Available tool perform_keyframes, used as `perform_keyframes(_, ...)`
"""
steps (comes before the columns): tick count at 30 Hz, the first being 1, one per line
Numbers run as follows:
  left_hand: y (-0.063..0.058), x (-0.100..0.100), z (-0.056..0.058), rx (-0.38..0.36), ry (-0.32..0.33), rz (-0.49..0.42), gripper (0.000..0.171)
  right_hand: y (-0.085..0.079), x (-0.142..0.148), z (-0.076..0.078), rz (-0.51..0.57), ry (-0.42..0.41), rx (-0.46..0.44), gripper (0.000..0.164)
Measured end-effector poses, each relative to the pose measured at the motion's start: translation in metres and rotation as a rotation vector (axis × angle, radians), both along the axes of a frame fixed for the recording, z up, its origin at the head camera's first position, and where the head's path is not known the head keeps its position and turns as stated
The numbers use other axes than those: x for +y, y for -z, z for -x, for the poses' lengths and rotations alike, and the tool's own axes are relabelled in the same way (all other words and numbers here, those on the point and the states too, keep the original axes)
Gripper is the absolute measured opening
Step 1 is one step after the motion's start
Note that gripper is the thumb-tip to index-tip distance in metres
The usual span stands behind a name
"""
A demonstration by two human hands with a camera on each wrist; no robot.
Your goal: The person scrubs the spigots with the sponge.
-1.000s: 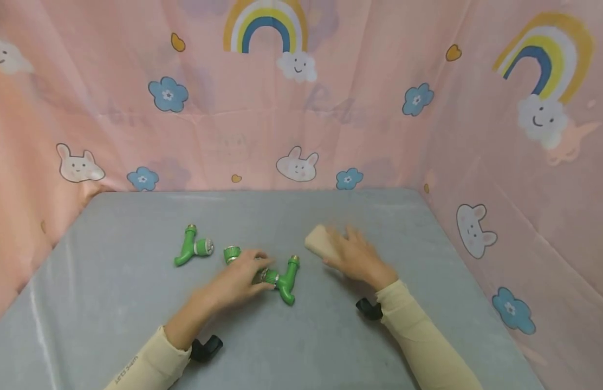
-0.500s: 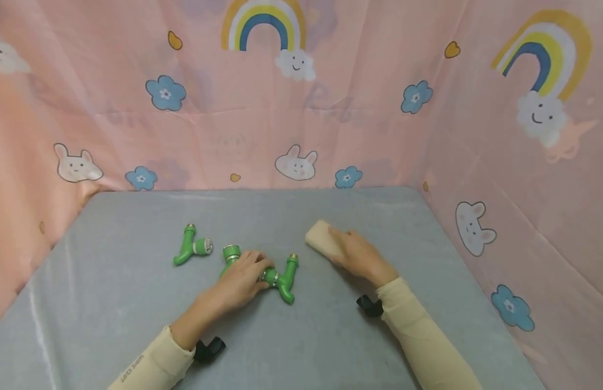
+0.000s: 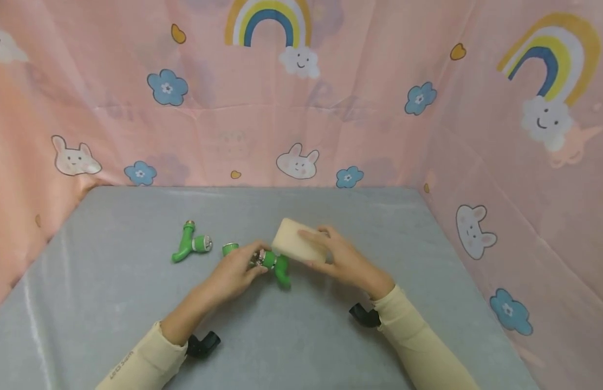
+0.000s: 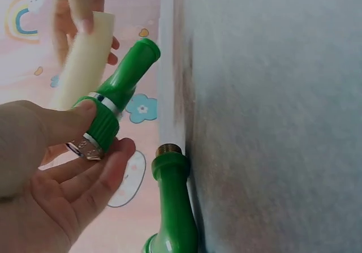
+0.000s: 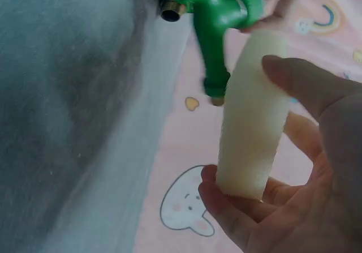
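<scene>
My left hand (image 3: 233, 271) pinches a green tap (image 3: 280, 270) by its ribbed knob, thumb on one side and fingers on the other in the left wrist view. Off the table, my right hand (image 3: 347, 260) grips a cream sponge (image 3: 298, 241) by its edges. The sponge overlaps the tap's threaded end in the head view; whether they touch, I cannot tell. A second green tap (image 4: 174, 199) lies on the table beside my left hand, which mostly hides it in the head view. Further left lies a third green tap (image 3: 188, 244).
A grey cloth covers the table (image 3: 301, 336). Pink printed curtains (image 3: 369, 108) rise along its back and sides. A black wrist piece (image 3: 203, 345) sits at the left cuff and another black piece (image 3: 364, 315) at the right cuff.
The right hand has lifted the sponge and brought it left to the tap. The left hand, earlier over the tap's knob, has raised and turned the tap slightly.
</scene>
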State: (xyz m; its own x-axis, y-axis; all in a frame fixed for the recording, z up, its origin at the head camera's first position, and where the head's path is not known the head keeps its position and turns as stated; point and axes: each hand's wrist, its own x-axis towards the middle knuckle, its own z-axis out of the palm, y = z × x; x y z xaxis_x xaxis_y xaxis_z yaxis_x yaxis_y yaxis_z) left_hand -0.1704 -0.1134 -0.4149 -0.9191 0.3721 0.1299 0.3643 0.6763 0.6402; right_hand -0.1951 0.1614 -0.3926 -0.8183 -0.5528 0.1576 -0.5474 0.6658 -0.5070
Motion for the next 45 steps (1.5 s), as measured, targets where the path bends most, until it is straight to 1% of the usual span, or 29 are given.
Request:
perform_keyframes(5,-0.007,0.000,-0.001,0.007,0.002,-0.078,0.038,0.001,-0.001,-0.003,0.003,0.041,0.034,0.067)
perform_keyframes(10,-0.010,-0.001,-0.001,0.027,0.000,-0.100,0.036,0.001,0.002,-0.001,0.008,0.077,0.056,0.066)
perform_keyframes(16,-0.007,-0.001,-0.002,0.045,0.010,-0.090,0.038,0.006,0.007,0.008,-0.017,0.112,0.051,0.064)
perform_keyframes(21,-0.005,-0.001,-0.003,0.079,0.026,-0.053,0.040,0.006,0.015,0.012,-0.052,0.155,0.047,0.063)
perform_keyframes(26,-0.005,-0.001,-0.003,0.108,0.026,-0.037,0.040,-0.002,0.015,0.008,-0.019,0.161,0.100,0.061)
perform_keyframes(31,-0.007,0.000,-0.003,0.159,0.020,-0.053,0.044,-0.008,0.000,-0.002,0.017,0.118,0.211,0.060)
perform_keyframes(35,-0.008,0.001,-0.002,0.204,0.020,-0.066,0.050,-0.006,-0.014,-0.010,-0.019,0.103,0.291,0.060)
perform_keyframes(38,-0.010,0.001,-0.002,0.225,0.024,-0.075,0.050,-0.003,-0.021,-0.014,-0.048,0.101,0.316,0.059)
perform_keyframes(40,-0.011,0.001,-0.002,0.242,0.031,-0.072,0.049,-0.001,-0.023,-0.014,-0.050,0.108,0.315,0.059)
perform_keyframes(43,-0.012,0.001,-0.002,0.283,0.053,-0.041,0.047,0.001,-0.022,-0.011,-0.039,0.137,0.304,0.059)
perform_keyframes(45,-0.013,0.001,-0.003,0.313,0.071,-0.004,0.046,0.002,-0.019,-0.008,-0.027,0.157,0.296,0.058)
